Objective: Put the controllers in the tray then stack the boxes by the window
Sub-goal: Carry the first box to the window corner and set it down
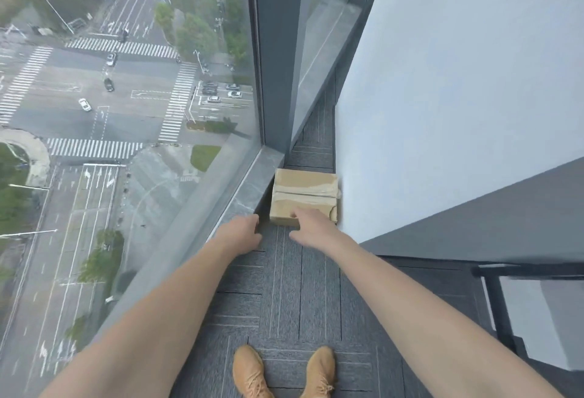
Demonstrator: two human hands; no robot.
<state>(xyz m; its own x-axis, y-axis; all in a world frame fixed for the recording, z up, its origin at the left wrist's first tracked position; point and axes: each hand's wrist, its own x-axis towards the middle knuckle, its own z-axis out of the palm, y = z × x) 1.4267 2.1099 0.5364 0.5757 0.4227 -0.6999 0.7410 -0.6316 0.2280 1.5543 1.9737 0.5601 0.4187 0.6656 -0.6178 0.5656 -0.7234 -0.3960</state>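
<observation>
A brown cardboard box, taped across its top, sits on the grey carpet in the corner between the window sill and the white wall. My right hand is stretched out over the box's near edge, fingers spread, touching or nearly touching it. My left hand hovers just left of the box beside the sill, fingers loosely curled with nothing in them. No controllers, tray or second box are in view.
A floor-to-ceiling window runs along the left. The white wall closes the right side. A dark table frame stands at the right. My tan shoes stand on the carpet strip.
</observation>
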